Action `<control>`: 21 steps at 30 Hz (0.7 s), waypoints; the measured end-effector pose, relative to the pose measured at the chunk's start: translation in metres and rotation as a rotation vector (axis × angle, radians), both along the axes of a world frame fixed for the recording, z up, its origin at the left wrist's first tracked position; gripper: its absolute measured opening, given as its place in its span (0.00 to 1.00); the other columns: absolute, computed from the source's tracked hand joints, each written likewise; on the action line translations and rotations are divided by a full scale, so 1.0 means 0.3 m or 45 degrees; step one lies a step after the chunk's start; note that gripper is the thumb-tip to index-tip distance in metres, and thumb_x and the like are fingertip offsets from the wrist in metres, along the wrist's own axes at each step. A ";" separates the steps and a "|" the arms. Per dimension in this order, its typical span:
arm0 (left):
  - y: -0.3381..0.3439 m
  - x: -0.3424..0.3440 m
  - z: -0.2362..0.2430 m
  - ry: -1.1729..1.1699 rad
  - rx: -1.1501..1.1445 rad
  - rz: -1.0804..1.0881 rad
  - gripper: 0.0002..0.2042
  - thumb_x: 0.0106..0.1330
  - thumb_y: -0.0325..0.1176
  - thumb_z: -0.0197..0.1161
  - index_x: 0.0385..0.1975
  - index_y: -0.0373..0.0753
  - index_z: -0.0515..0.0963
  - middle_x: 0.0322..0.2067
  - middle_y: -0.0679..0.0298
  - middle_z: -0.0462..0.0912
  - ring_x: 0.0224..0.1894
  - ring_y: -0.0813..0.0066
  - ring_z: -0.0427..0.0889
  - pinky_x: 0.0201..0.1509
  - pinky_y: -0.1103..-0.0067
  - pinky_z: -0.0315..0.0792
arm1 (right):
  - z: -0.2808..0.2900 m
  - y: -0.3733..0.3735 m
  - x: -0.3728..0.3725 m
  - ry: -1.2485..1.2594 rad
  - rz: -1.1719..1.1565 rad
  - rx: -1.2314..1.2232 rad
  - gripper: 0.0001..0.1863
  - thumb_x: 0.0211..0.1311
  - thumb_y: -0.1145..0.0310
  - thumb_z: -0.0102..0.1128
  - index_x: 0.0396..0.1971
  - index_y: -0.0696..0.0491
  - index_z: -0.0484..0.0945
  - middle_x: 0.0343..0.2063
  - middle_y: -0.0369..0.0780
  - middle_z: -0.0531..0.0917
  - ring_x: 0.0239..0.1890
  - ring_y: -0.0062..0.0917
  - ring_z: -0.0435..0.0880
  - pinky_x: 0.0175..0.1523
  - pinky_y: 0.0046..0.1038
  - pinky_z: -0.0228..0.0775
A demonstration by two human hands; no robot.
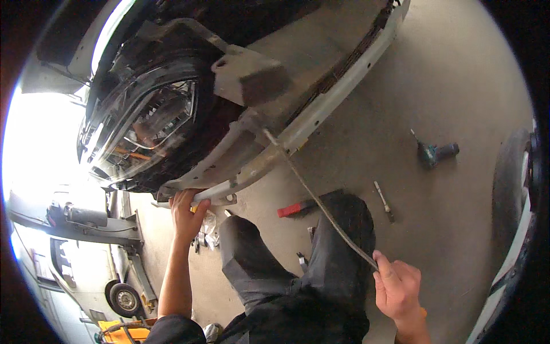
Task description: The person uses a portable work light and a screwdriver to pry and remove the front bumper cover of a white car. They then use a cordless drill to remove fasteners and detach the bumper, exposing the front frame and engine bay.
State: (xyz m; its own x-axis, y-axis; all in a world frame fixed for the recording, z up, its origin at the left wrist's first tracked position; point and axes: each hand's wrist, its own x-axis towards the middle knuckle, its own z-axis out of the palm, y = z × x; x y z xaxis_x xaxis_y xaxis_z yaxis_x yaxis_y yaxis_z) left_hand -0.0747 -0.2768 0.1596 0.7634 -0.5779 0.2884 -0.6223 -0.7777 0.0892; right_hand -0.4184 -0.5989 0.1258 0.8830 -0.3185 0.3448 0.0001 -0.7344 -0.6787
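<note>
My right hand (397, 288) is closed round one end of a long, thin, slightly bowed metal rod (321, 206) with a ribbed surface. Its far end meets the car's front crossmember, by a grey bracket (252, 71); the exact contact is hard to make out. A bit of orange shows beside my right wrist. My left hand (186, 213) grips the lower edge of the pale front bumper beam (246, 171), below the headlight (154, 123), with fingers over the top and the thumb at the side.
A cordless drill (435, 153) and a slim tool (384, 200) lie on the concrete floor at right. A red-and-black tool (295, 210) lies by my right knee. Clear plastic bags (208, 229) lie near my left knee. A pale curved panel (510, 252) bounds the far right.
</note>
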 end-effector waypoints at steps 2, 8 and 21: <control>-0.011 -0.009 0.007 -0.023 -0.009 -0.016 0.19 0.55 0.45 0.65 0.39 0.36 0.78 0.37 0.55 0.80 0.44 0.54 0.74 0.52 0.65 0.62 | 0.011 -0.014 0.052 -0.045 0.019 -0.070 0.22 0.53 0.72 0.61 0.51 0.60 0.76 0.16 0.37 0.72 0.16 0.29 0.71 0.22 0.31 0.64; -0.013 -0.010 -0.003 -0.128 -0.041 -0.035 0.18 0.53 0.44 0.67 0.34 0.36 0.78 0.36 0.57 0.80 0.43 0.54 0.74 0.51 0.65 0.62 | 0.154 -0.071 0.132 0.053 -0.100 -0.275 0.21 0.52 0.74 0.63 0.48 0.55 0.78 0.16 0.38 0.72 0.16 0.30 0.72 0.20 0.31 0.64; -0.022 -0.008 0.017 -0.120 -0.051 -0.041 0.17 0.51 0.43 0.68 0.35 0.38 0.80 0.34 0.59 0.80 0.44 0.56 0.74 0.50 0.64 0.61 | 0.352 -0.160 0.232 0.148 -0.049 -0.390 0.19 0.50 0.75 0.61 0.46 0.56 0.77 0.17 0.41 0.75 0.18 0.37 0.75 0.23 0.36 0.65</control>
State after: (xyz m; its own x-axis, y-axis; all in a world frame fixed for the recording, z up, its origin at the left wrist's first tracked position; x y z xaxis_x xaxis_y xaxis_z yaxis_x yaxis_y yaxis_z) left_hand -0.0772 -0.2833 0.1646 0.7131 -0.5880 0.3817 -0.6539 -0.7543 0.0596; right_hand -0.3488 -0.6469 0.2313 0.9115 -0.2495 0.3269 -0.0962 -0.9023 -0.4203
